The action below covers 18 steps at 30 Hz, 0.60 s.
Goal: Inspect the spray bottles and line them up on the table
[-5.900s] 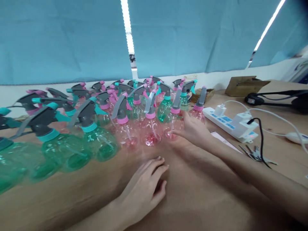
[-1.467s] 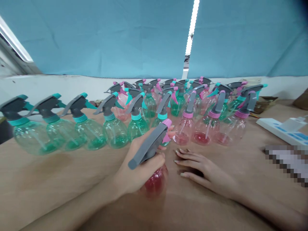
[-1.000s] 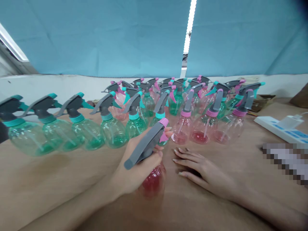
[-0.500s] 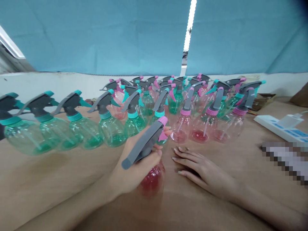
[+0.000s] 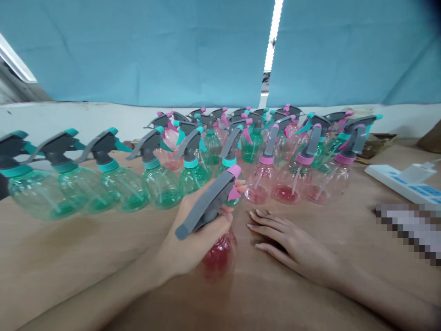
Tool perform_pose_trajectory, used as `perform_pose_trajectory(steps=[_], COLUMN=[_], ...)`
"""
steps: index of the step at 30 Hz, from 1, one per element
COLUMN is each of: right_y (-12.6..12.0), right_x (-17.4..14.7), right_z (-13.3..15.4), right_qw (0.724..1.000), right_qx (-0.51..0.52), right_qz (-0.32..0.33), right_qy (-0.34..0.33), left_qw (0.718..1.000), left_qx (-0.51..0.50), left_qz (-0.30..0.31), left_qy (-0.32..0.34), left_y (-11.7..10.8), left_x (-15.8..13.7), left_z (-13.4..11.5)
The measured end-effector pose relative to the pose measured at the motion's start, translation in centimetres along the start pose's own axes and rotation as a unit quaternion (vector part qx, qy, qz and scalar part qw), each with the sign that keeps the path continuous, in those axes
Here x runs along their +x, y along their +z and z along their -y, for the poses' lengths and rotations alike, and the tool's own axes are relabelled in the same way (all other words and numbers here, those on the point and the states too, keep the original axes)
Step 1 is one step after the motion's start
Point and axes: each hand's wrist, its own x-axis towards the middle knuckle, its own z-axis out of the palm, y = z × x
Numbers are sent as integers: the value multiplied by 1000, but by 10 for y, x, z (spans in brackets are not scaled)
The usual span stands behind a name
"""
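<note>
Green round plastic spray bottles [image 5: 161, 186] stand in a row, behind and to the left of one red see-through plastic spray bottle with grey lever [image 5: 218, 256]. The left hand [image 5: 195, 246] is wrapped around this red bottle below its lever. To its right, the right hand [image 5: 289, 236] lies, fingers slightly spread, upon the brown wooden table [image 5: 268, 294]. Farther to its right is a long white power strip [image 5: 399, 185].
</note>
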Motion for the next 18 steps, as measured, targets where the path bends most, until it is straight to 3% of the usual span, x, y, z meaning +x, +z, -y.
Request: perform_pose_trajectory(steps=[8,18], right_y=[0,1], right_x=[0,0], right_z=[-1,-2], right_qw=[1000,1000], right_qx=[26,18], right_qz=[-3,4], right_qy=[9,8], left_qw=[998,1000], left_qx=[-43,-23], left_qz=[-18,-7], left_qy=[-52,-7], left_y=[2,0], left_x=[-2,0], left_z=[-6,-12])
